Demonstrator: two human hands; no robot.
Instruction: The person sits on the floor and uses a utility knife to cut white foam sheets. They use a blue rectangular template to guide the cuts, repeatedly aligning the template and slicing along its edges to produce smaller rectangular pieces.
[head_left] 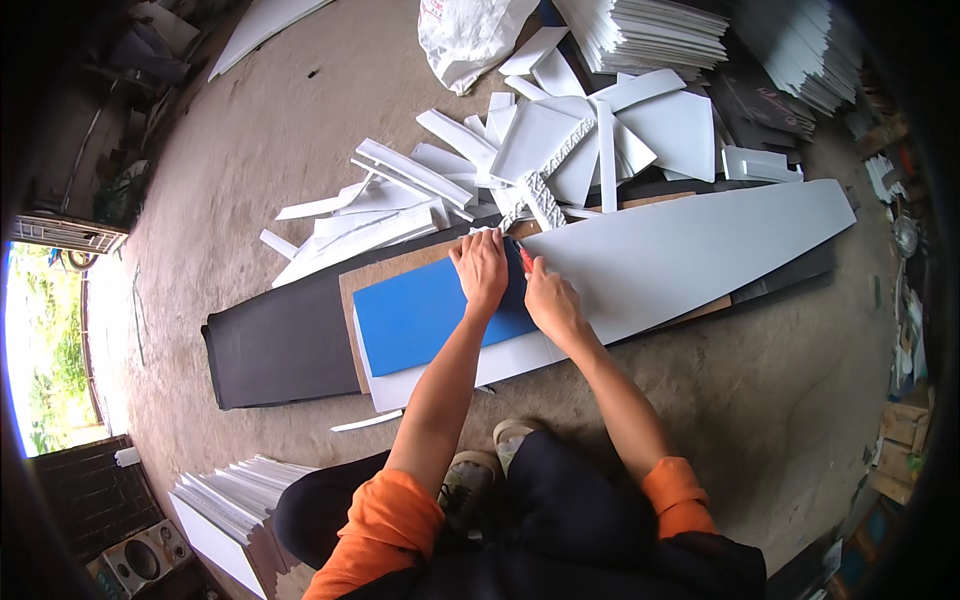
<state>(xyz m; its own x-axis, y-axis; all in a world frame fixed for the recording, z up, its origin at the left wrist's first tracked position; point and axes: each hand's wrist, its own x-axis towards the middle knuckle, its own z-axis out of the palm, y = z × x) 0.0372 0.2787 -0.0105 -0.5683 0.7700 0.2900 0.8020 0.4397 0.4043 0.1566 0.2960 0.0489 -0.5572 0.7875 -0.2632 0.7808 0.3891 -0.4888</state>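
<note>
My left hand (482,272) presses flat on the right end of a blue sheet (420,315) that lies over a long white board (690,255). Right beside it my right hand (550,298) grips a small red-handled cutter (524,256), its tip against the blue sheet's right edge on the white board. Under the board lie a brown cardboard sheet (385,270) and a long black mat (270,345) on the concrete floor. Both forearms come up from the lower edge, with orange sleeves pushed up.
A heap of white offcuts (500,165) lies just beyond the board, with a white sack (470,35) behind it. Stacks of white panels stand at the top right (650,30) and lower left (235,500). A speaker box (140,560) sits bottom left.
</note>
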